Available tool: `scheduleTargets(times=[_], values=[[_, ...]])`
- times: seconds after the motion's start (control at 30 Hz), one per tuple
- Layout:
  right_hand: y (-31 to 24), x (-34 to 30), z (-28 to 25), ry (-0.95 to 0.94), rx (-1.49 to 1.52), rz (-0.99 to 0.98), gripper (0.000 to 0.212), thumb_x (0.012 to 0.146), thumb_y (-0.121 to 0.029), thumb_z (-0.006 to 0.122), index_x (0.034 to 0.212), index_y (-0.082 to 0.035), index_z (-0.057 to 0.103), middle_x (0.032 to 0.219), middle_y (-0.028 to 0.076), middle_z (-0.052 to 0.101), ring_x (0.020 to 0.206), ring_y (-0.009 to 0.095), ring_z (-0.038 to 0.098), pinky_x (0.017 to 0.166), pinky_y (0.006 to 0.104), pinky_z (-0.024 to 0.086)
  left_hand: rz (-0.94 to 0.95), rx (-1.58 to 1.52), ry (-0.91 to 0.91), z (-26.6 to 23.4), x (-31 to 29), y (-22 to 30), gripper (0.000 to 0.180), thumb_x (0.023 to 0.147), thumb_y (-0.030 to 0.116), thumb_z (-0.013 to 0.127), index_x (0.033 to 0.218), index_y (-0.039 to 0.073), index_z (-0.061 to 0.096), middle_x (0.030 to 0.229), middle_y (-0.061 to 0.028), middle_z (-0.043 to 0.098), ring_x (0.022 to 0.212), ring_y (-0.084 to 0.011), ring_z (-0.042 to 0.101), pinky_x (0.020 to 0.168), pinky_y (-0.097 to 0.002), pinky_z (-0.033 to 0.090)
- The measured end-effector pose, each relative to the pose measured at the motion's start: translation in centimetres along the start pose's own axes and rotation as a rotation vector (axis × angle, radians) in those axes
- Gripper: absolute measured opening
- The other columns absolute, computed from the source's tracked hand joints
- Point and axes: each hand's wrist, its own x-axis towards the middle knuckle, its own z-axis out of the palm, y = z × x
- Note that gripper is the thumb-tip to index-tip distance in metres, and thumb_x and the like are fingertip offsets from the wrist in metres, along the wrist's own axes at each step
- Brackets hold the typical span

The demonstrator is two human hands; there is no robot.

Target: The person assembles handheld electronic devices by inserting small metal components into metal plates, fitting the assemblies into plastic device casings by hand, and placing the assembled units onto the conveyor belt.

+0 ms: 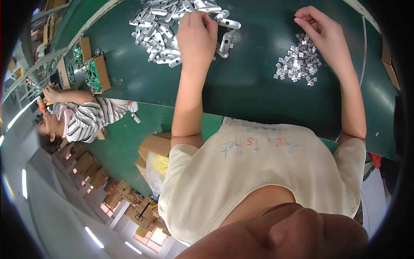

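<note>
A pile of silver, elongated metal casings (156, 32) lies on the green table at the far left. My left hand (197, 36) is over the pile's right side, fingers curled and closed; whatever they grip is hidden behind the hand. Just right of it, one casing (231, 24) lies sideways and another casing (225, 45) points toward me, each with a small dark opening. Farther right is a heap of small, shiny, squarish metal pieces (297, 62). My right hand (324, 34) hovers at the heap's far edge, thumb and fingers pinched together; anything between them is too small to make out.
Cardboard boxes of green parts (101, 74) stand at the table's left edge. Beyond them a co-worker in a striped top (92, 118) handles something. An open carton with a plastic bag (156, 162) is on the floor at left. Another carton (389, 64) sits at far right.
</note>
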Motion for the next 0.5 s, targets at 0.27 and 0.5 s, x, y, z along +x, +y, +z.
scheduleTargets(times=[0.27,0.5], values=[[-3.4,-1.3,-0.8,-0.098,0.552,0.083,0.018,0.084,-0.004,0.056,0.102,0.000,0.059,0.091,0.002,0.059,0.078,0.005,0.053,0.067,0.0182,0.042,-0.614,-1.298,-0.119,-2.8,0.3,6.0,0.018,0.087,-0.001,0.047,0.105,-0.005,0.052,0.088,-0.0107,0.060,0.074,-0.0154,0.060,0.069,-0.0269,0.052],[-5.8,-2.8,-1.2,-0.088,0.617,0.056,0.023,0.081,0.001,0.058,0.104,0.003,0.057,0.090,0.004,0.059,0.078,0.006,0.055,0.064,0.0164,0.041,-0.736,-1.628,-0.160,-3.9,0.4,9.6,0.021,0.088,-0.001,0.048,0.108,-0.006,0.051,0.094,-0.0116,0.059,0.092,-0.0199,0.059,0.087,-0.0334,0.048]])
